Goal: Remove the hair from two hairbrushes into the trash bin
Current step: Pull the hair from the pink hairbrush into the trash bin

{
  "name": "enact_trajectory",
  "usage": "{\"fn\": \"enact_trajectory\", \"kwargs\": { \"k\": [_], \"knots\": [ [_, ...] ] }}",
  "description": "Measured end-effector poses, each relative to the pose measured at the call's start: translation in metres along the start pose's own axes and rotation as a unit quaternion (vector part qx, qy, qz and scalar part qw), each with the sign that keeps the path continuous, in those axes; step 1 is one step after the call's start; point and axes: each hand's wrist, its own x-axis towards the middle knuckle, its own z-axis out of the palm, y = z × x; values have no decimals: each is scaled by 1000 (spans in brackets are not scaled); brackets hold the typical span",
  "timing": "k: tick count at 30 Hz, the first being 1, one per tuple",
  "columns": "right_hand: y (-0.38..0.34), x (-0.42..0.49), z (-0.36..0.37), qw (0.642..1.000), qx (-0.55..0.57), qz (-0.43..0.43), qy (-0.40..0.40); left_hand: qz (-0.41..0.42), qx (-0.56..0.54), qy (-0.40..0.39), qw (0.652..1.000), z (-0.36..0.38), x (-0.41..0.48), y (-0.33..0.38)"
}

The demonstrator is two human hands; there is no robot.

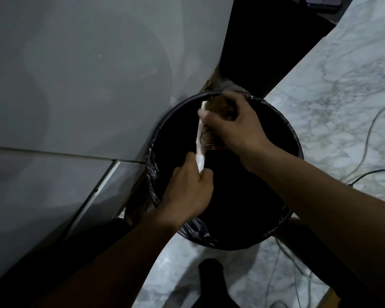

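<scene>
A round black trash bin point(282, 134) lined with a black plastic bag stands on the floor below me. Over its opening my left hand point(189, 192) grips the pale handle of a white hairbrush point(199, 138), whose bristles face right. My right hand point(233, 127) rests on the brush head with the fingers pinched on a brown clump of hair point(222, 107) at the far end of the brush. Part of the bristles shows beneath my right palm. Only one hairbrush is in view.
A grey cabinet or wall panel point(87, 74) runs along the left side of the bin. Marble-patterned floor point(331, 90) lies to the right, with thin cables point(369, 134) trailing across it. A dark gap point(265, 41) opens behind the bin. My dark foot point(211, 276) is at the bottom.
</scene>
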Motion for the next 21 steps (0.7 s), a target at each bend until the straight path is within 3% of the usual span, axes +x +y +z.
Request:
{"fn": "enact_trajectory", "kwargs": {
  "k": [2, 4, 8, 11, 13, 15, 18, 21],
  "knots": [
    [7, 5, 3, 998, -46, -28, 31, -2, 2, 3, 1000, 0, 0, 1],
    [11, 7, 4, 998, -20, -11, 52, -9, -9, 8, 1000, -2, 2, 3],
    [6, 4, 4, 987, 123, 88, 52, -20, -11, 7, 1000, -6, 6, 5],
    [-3, -3, 2, 953, 237, 183, 54, -25, -12, 8, 1000, -9, 8, 6],
    [-3, -3, 0, 945, 246, 209, 51, -24, -1, -2, 1000, -9, 7, 6],
    [-3, -3, -1, 962, 197, 185, 24, -29, 9, -19, 999, -8, 5, 5],
    [4, 1, -2, 993, 85, 67, -37, -32, 25, -30, 999, -7, 4, 5],
    [17, 3, 0, 998, -23, -23, -58, -38, 26, -16, 999, -7, 6, 7]
  ]
}}
